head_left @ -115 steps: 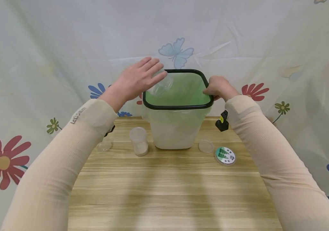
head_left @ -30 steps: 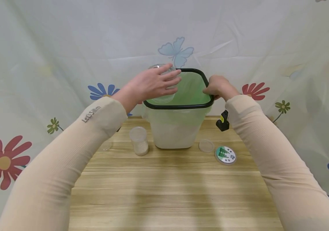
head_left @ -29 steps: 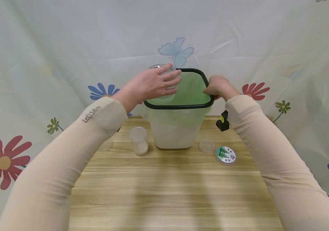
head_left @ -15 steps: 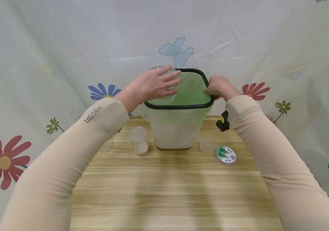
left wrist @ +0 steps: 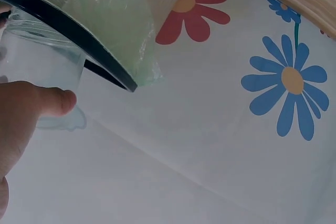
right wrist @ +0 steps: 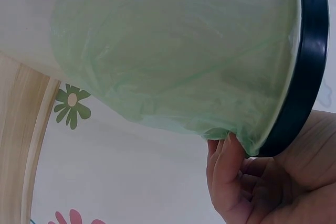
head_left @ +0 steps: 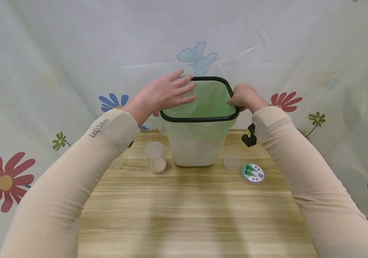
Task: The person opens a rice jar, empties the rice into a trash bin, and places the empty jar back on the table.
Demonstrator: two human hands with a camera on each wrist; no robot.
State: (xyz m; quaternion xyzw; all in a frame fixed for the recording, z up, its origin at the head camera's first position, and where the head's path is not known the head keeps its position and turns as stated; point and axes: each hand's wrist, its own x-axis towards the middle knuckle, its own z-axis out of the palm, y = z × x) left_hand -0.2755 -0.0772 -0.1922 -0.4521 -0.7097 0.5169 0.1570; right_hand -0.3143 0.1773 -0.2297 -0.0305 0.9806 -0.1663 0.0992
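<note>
A whitish trash bin (head_left: 196, 143) with a black rim stands at the back of the table, lined with a green plastic bag (head_left: 214, 98). My left hand (head_left: 166, 94) holds a clear plastic jar (head_left: 186, 108) over the bin's left rim, fingers spread across it. In the left wrist view, the thumb lies along the jar (left wrist: 47, 66) and its threaded neck sits inside the rim, tipped towards the bin. My right hand (head_left: 245, 97) grips the right side of the rim. In the right wrist view, its fingertips (right wrist: 228, 156) press the bag's folded edge under the rim.
A second clear jar (head_left: 156, 157) with pale contents at its bottom stands left of the bin. To the right lie a clear lid (head_left: 230, 163) and a round lid with a green printed label (head_left: 252, 173). Another clear disc (head_left: 118, 163) lies at left. A flowered curtain hangs behind.
Since the earliest frame, my left hand has moved right over the bin with the jar. In the last half second it shifted slightly left and its fingers spread. My right hand stayed put.
</note>
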